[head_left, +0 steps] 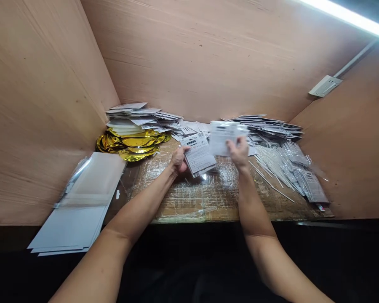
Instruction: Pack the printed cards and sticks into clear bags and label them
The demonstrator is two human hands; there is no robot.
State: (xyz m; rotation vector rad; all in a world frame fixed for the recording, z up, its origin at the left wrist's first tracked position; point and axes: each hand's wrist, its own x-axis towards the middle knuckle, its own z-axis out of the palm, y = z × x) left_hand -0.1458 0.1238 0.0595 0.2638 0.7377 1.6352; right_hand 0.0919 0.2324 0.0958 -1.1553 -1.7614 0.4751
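Note:
My left hand point(179, 160) is closed on the left edge of a small stack of printed cards point(199, 155), which have a hang hole at the top and dense text on the face. Beside it, slightly higher and to the right, my right hand point(239, 153) grips a white printed card point(222, 139). Motion blurs that card, and I cannot tell whether it is one or several. Both hands are above the tape-covered table point(173, 193). Behind them lie more loose white cards point(192, 127) against the back panel.
Gold foil pieces point(139, 149) and a card pile point(135, 113) are at the back left. White sheets point(78, 202) overhang the front left edge. On the right are another card pile point(268, 126), white sticks point(271, 166) and clear packets point(311, 183). Wooden panels point(192, 63) enclose the table.

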